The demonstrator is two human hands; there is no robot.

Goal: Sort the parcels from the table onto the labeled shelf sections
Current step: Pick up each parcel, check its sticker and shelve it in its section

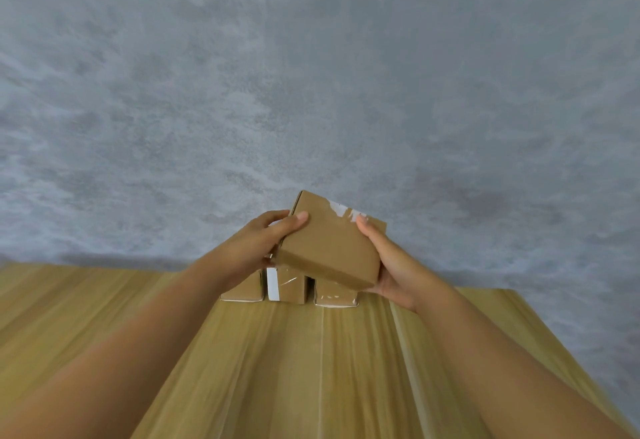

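Both hands — left hand (pixel 258 242), right hand (pixel 389 265) — grip closed on tilted parcel (pixel 329 248) from opposite sides, just above three parcels (pixel 287 286) on worktop (pixel 311 369) — no shelf visible.

— How are the arms set?
— Both bare forearms are stretched forward and converge ahead.
— And the left hand (pixel 258 242)?
— It is closed on a box (pixel 330 248), thumb laid on top, fingers curled behind.
— The right hand (pixel 391 267)?
— It is cupped under the opposite side, thumb pressed on top.
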